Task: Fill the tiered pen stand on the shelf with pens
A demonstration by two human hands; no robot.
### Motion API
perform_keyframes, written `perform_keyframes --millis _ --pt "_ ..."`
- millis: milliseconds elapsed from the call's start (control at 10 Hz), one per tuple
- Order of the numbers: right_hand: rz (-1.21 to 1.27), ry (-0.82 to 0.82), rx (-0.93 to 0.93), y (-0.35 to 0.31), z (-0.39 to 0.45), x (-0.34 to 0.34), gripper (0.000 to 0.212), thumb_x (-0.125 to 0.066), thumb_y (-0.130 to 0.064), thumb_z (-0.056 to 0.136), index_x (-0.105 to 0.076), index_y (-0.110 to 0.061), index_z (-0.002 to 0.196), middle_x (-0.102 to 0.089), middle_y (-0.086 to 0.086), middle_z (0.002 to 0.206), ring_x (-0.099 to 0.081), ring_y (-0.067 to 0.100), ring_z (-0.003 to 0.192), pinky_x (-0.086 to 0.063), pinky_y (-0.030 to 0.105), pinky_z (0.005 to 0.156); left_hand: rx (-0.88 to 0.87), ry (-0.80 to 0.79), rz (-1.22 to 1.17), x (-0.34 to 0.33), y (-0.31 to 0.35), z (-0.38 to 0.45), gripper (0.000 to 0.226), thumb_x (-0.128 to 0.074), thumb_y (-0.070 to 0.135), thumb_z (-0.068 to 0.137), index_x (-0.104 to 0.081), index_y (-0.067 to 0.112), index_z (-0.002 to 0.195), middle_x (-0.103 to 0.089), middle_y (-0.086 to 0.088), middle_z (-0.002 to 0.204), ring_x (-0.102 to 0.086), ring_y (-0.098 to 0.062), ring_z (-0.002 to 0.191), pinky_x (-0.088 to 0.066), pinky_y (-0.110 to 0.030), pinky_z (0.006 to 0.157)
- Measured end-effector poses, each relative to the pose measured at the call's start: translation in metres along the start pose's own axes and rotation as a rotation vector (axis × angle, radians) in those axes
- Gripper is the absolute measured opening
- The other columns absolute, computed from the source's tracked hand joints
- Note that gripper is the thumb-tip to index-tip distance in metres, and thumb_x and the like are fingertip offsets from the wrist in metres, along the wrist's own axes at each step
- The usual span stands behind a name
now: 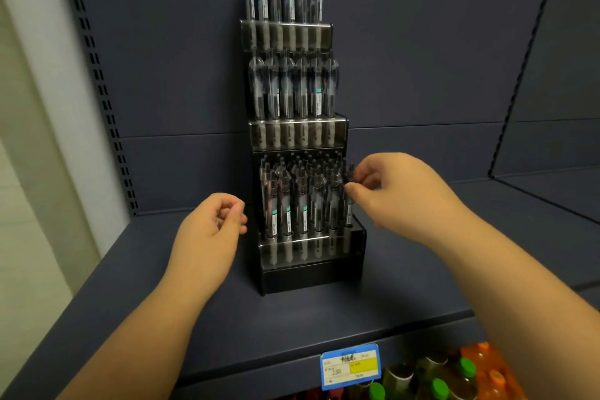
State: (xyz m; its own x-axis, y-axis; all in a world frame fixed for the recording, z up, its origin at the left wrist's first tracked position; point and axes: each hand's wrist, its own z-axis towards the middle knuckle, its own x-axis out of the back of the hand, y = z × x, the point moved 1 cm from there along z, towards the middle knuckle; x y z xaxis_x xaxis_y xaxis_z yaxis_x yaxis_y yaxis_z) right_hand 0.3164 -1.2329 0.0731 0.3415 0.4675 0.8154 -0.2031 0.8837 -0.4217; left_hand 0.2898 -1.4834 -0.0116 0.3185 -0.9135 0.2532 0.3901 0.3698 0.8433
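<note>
Pen stand [311,273] sits centre frame on the shelf [162,302], all three tiers look full. Right hand [399,195] pinches the top of the rightmost pen [348,204] in the bottom tier. Left hand [214,224] hangs loosely curled, empty. Pens are probably light, rigid, slick; grip the upper barrel.

We see a black pen stand [311,273] with smoky clear fronts on a dark slate-blue shelf [130,286]. The pens [303,204] beside our right fingertips [352,187] are clear with teal-banded white labels. Below our hands, a price tag [350,365] is blue, white and yellow; bottles [467,370] show green caps and orange.
</note>
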Motion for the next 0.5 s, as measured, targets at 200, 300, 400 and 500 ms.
perform_keyframes --millis 200,300,400,500 --pt "0.002 -0.003 -0.007 0.001 0.001 0.000 0.011 -0.063 -0.039 0.096 -0.061 -0.034 0.086 -0.070 -0.013 0.083 -0.062 0.002 0.064 -0.041 0.022 0.057 -0.004 -0.003 0.017 0.001 -0.001 0.001 0.017 -0.054 0.019 0.101 -0.063 0.030 0.092 -0.067 0.008 0.081 -0.066 0.001 0.075 -0.055 -0.035 0.081" --pt "-0.005 -0.005 0.005 -0.001 -0.001 0.000 0.011 -0.063 -0.039 0.096 -0.061 -0.034 0.086 -0.070 -0.014 0.085 -0.061 0.001 0.062 -0.041 0.022 0.057 -0.001 -0.009 0.020 0.001 -0.002 0.001 0.017 -0.054 0.018 0.101 -0.063 0.030 0.092 -0.068 0.008 0.081 -0.066 0.000 0.075 -0.055 -0.036 0.081" --pt "0.005 0.005 0.002 -0.001 -0.001 -0.004 0.010 -0.062 -0.039 0.097 -0.062 -0.034 0.088 -0.070 -0.013 0.088 -0.061 0.001 0.061 -0.045 0.023 0.060 0.011 -0.022 0.032 0.000 -0.005 0.002 0.018 -0.054 0.018 0.100 -0.064 0.029 0.092 -0.068 0.007 0.081 -0.066 0.000 0.075 -0.055 -0.036 0.081" --pt "0.034 0.023 -0.009 0.000 -0.010 -0.003 0.019 -0.062 -0.046 0.096 -0.067 -0.032 0.109 -0.072 -0.015 0.099 -0.063 0.002 0.067 -0.052 0.027 0.071 0.019 -0.017 0.051 0.000 -0.006 0.003 0.018 -0.054 0.019 0.100 -0.064 0.030 0.092 -0.069 0.006 0.082 -0.066 -0.001 0.077 -0.053 -0.031 0.079"
